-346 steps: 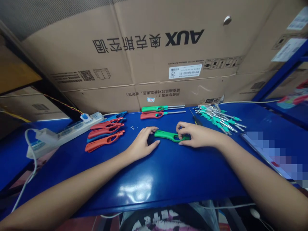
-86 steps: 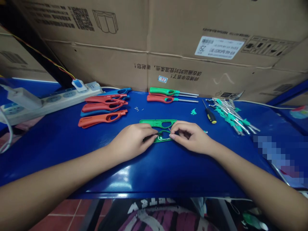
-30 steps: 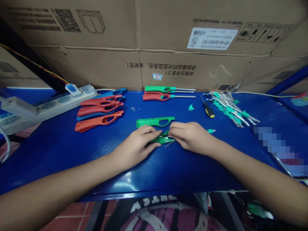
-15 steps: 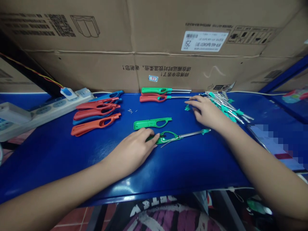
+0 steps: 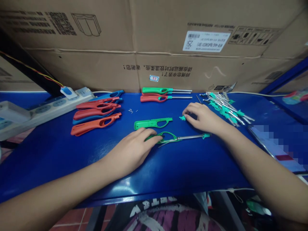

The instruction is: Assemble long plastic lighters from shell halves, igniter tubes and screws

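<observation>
My left hand (image 5: 141, 146) has its fingers closed on the handle of a green half-shell lighter (image 5: 168, 137), which has a metal tube and a teal piece (image 5: 206, 136) at the tube's end. My right hand (image 5: 199, 117) pinches a small teal part (image 5: 183, 118) just above the blue table. Behind my left hand lies another green handle half (image 5: 153, 123). The palm side of my right hand is hidden.
Orange, red and blue handle shells (image 5: 95, 124) lie at the left beside a white power strip (image 5: 45, 110). Lighters with tubes (image 5: 154, 98) rest at the back. Right are a pile of metal tubes (image 5: 226, 107) and a phone-like device (image 5: 284, 157). Cardboard (image 5: 96, 69) stands behind.
My right hand has moved toward me and slightly left, away from the tube pile, with the small teal part now between its fingertips. My left hand stays at the green handle.
</observation>
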The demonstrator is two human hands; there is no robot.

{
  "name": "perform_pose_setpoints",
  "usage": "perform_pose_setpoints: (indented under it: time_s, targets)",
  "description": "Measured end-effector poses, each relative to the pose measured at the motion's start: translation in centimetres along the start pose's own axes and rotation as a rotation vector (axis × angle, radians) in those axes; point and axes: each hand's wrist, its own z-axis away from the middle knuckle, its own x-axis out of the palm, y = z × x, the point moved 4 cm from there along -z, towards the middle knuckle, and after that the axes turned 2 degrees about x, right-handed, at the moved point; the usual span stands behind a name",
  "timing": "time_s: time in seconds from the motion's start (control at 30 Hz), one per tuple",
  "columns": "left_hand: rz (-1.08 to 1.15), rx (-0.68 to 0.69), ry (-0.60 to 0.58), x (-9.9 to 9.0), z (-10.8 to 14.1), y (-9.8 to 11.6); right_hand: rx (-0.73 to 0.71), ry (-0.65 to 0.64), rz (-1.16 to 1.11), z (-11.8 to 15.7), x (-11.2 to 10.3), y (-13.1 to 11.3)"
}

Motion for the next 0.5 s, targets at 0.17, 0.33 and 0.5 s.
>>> perform_pose_setpoints:
  time_s: [0.17, 0.33, 0.5]
  targets:
    - [0.015, 0.013, -0.013, 0.0, -0.1, 0.0, -0.020, 0.127, -0.047, 0.0, -0.7, -1.2]
    - [0.006, 0.023, -0.021, 0.1, -0.1, 0.0, -0.249, -0.043, -0.434, 1.0, -1.3, -5.5]
    - [-0.003, 0.033, -0.018, 0.1, 0.0, -0.1, -0.325, -0.274, -0.332, 2.1, 0.0, -8.7]
